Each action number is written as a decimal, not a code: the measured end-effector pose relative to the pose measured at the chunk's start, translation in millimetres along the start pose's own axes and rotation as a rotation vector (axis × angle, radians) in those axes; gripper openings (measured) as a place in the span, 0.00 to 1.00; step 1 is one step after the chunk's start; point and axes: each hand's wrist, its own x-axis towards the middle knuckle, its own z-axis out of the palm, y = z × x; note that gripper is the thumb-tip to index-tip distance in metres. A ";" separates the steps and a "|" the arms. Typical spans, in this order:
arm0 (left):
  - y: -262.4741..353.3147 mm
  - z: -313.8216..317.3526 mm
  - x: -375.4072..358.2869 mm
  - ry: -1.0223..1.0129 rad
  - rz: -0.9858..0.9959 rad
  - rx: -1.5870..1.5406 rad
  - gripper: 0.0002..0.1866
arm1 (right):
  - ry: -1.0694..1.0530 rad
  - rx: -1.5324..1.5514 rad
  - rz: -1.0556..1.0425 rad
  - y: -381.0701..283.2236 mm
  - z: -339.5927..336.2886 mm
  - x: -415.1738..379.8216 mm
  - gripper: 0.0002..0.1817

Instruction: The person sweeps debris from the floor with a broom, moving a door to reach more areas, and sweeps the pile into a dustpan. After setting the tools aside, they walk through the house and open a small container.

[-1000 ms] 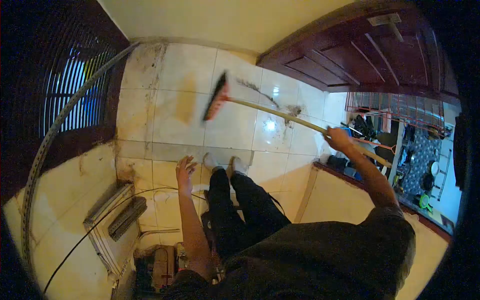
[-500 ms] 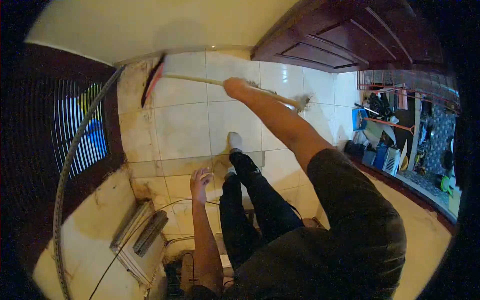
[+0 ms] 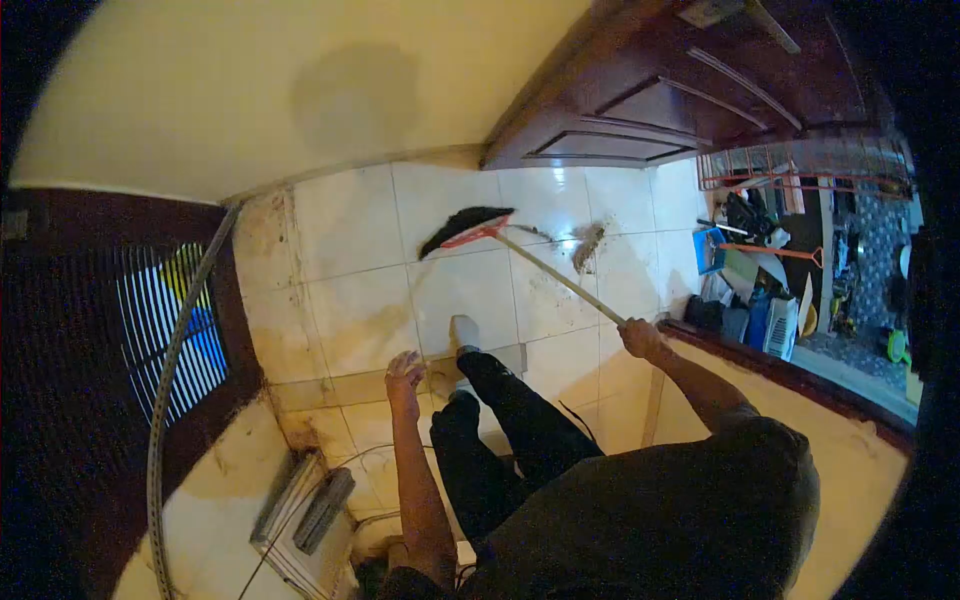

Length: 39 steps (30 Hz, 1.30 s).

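Red-headed broom [image 3: 530,258], black bristles, pale handle: gripped by the right hand [image 3: 642,338], fingers wrapped round the shaft; head ahead and left of that hand, above or on the tiled floor [image 3: 350,235], contact not discernible. Left hand [image 3: 403,374]: raised, fingers loosely spread and slightly bent, well apart from the broom. Dark debris [image 3: 589,248]: on the tiles, ahead of the right hand, right of the broom's head. Foot [image 3: 463,332] in pale footwear: just right of the left hand. Maroon panelled door [image 3: 680,105]: farther ahead of the right hand.
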 end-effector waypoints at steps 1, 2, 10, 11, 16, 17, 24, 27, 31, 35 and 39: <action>0.9 5.3 4.5 -0.014 -0.009 0.012 0.15 | 0.040 0.059 0.065 4.4 1.2 -10.1 0.17; 2.5 11.3 9.9 -0.024 0.003 0.092 0.15 | 0.050 0.069 0.098 -23.9 -41.4 -33.2 0.19; 26.1 41.3 20.8 -0.136 -0.100 0.139 0.15 | 0.155 0.070 -0.155 -92.3 -58.8 105.4 0.18; 27.1 44.6 24.3 -0.142 -0.102 0.150 0.15 | 0.195 0.082 -0.123 -104.0 -69.1 113.2 0.17; 83.7 92.4 73.9 -0.292 0.124 0.304 0.14 | 0.160 0.240 -0.047 -100.3 22.1 131.0 0.19; 97.4 115.2 88.7 -0.271 0.267 0.331 0.14 | 0.164 0.069 -0.283 -92.6 44.6 116.6 0.18; 254.7 355.0 142.4 -0.556 1.252 0.603 0.38 | 0.128 0.303 -0.055 -104.8 151.1 -20.4 0.13; 278.3 421.3 113.6 -0.562 1.310 0.698 0.45 | 0.422 0.426 -0.092 -146.9 84.8 -92.0 0.14; 262.3 458.0 112.8 -0.464 1.263 0.640 0.47 | 0.253 0.558 0.094 -176.8 127.8 -83.5 0.18; 269.6 477.1 123.2 -0.110 1.441 0.854 0.45 | 0.104 0.686 0.150 -215.1 124.9 -56.5 0.20; 258.3 508.4 164.9 -0.170 1.356 0.605 0.39 | 0.002 0.757 0.214 -249.2 77.9 -56.9 0.19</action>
